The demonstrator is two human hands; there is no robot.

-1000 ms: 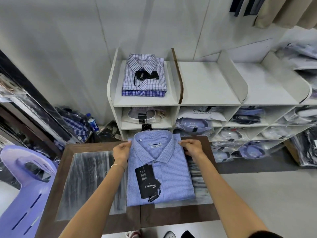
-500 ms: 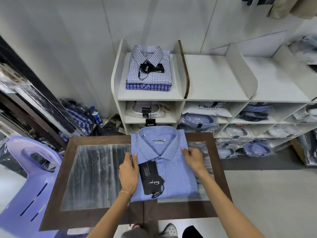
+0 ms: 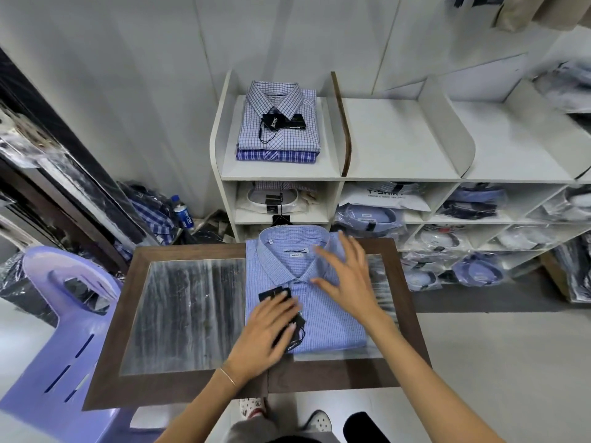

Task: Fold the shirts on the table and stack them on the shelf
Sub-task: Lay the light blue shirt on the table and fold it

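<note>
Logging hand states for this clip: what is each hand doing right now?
Left hand: open, fingers flat on the black tag of the folded blue shirt.
Right hand: open, fingers spread over the shirt; holding nothing.

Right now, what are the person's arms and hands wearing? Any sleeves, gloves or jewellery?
Both forearms are bare, with no sleeves in view. The left hand has no glove or ring that shows, but a thin, pale bracelet circles its wrist. The right hand is bare too, and its wrist shows no watch or band. The hands look slightly blurred, so tiny details cannot be told.
</note>
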